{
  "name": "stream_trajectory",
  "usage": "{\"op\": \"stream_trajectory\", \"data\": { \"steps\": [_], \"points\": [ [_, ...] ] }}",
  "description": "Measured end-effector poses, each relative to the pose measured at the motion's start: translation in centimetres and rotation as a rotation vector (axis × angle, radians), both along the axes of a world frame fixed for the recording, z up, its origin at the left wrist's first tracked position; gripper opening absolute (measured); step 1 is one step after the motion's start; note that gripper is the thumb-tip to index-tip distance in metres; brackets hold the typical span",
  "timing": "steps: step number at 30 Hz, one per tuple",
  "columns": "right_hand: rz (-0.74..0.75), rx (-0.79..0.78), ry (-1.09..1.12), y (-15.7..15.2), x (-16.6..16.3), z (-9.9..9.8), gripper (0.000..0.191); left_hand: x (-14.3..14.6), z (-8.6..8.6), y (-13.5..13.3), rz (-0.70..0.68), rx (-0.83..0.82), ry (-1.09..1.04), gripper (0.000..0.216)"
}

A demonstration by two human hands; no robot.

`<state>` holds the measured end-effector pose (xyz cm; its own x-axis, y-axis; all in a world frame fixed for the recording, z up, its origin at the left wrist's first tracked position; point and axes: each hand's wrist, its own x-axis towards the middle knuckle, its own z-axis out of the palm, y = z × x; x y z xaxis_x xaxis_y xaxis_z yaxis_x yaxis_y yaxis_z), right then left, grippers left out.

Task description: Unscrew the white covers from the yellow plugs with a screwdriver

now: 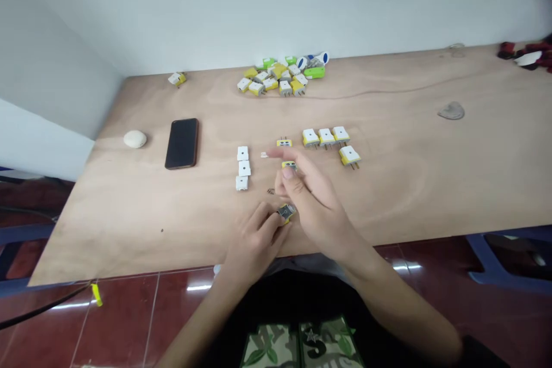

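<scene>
Left hand (261, 236): fingers bent and closed on a plug base (286, 213), yellow at the edge, dark inner face turned up. Location: near the front edge of the table (401, 178), ahead of the person's body; cannot tell whether it touches the wood.

Right hand (317, 198): raised above and to the right of the left one, forefinger stretched out to the left, thumb apart from it, remaining fingers curled. Cannot tell whether the curled fingers hold anything. Forefinger tip appears just beside a small metal piece (264, 154).

Around the hands: second base (284, 142), yellow, prongs pointing away from the person; third base (289, 164), partly hidden behind the thumb; small dark metal part (271, 191) just left of the right hand's curled fingers. To the left, three white caps (244, 168) in a column. To the right, four white-and-yellow plugs (326, 137): three in a row, one nearer the person.

Farther off: heap (270, 84) of yellow, white and green plugs near the wall, scissors (321, 58) at its right end; lone plug (176, 79) at far left; phone (181, 144), dark screen up; white egg-shaped object (135, 138) left of it
</scene>
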<state>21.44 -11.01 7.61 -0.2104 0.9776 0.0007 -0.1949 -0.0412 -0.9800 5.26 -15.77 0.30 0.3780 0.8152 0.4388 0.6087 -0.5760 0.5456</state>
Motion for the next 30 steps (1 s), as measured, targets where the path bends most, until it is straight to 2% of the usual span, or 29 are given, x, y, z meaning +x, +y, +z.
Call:
{"op": "stream_trajectory", "data": {
  "steps": [1,3,5,6,7,8,11,13,14,18,20,23,25,28,30],
  "points": [
    [0.024,-0.021,0.052,0.1,0.0,0.0,0.028,-0.1,0.2,0.2,-0.034,-0.034,-0.014,0.015],
    [0.139,-0.071,0.133,1.1,0.3,-0.2,0.037,-0.9,0.7,1.1,-0.151,-0.146,-0.048,0.013],
    [0.397,-0.094,0.124,2.5,0.9,-0.4,0.038,-1.7,1.0,2.0,-0.237,-0.191,-0.059,0.014],
    [0.466,-0.087,0.098,3.1,1.1,-0.5,0.034,-1.8,1.1,2.2,-0.258,-0.177,-0.059,0.014],
    [0.435,-0.061,0.068,3.5,1.1,-0.6,0.03,-1.8,1.1,2.2,-0.253,-0.153,-0.051,0.012],
    [0.344,-0.026,0.041,3.7,0.9,-0.7,0.026,-1.6,0.9,2.1,-0.223,-0.115,-0.035,0.01],
    [-0.069,0.056,0.039,3.2,-0.2,-1.1,0.023,-0.1,0.4,0.9,-0.053,0.019,0.045,0.016],
    [-0.16,0.056,0.105,2.6,-0.7,-1.2,0.029,0.7,0.1,0.3,0.006,0.041,0.068,0.015],
    [-0.106,0.045,0.135,2.4,-0.8,-1.2,0.033,0.8,0.1,0.2,0.005,0.024,0.052,0.014],
    [0.404,0.028,0.093,2.6,0.4,-0.6,0.037,-0.3,0.4,1.1,-0.138,-0.121,-0.053,0.01],
    [0.455,0.116,-0.094,2.9,1.5,-0.2,0.041,-1.1,0.4,1.7,-0.19,-0.115,-0.042,0.011],
    [0.266,0.366,-0.672,3.4,2.8,0.5,0.041,-1.5,0.1,1.9,-0.196,-0.072,-0.035,0.012],
    [0.144,0.469,-1.006,3.6,3.4,0.9,0.041,-1.4,-0.2,1.7,-0.188,-0.07,-0.064,0.013],
    [0.086,0.606,-1.269,4.0,4.1,1.3,0.044,-1.3,-0.6,1.5,-0.181,-0.073,-0.091,0.014],
    [0.183,0.752,-1.381,4.4,4.3,1.6,0.044,-1.3,-0.6,1.5,-0.183,-0.071,-0.092,0.014]
  ]
}}
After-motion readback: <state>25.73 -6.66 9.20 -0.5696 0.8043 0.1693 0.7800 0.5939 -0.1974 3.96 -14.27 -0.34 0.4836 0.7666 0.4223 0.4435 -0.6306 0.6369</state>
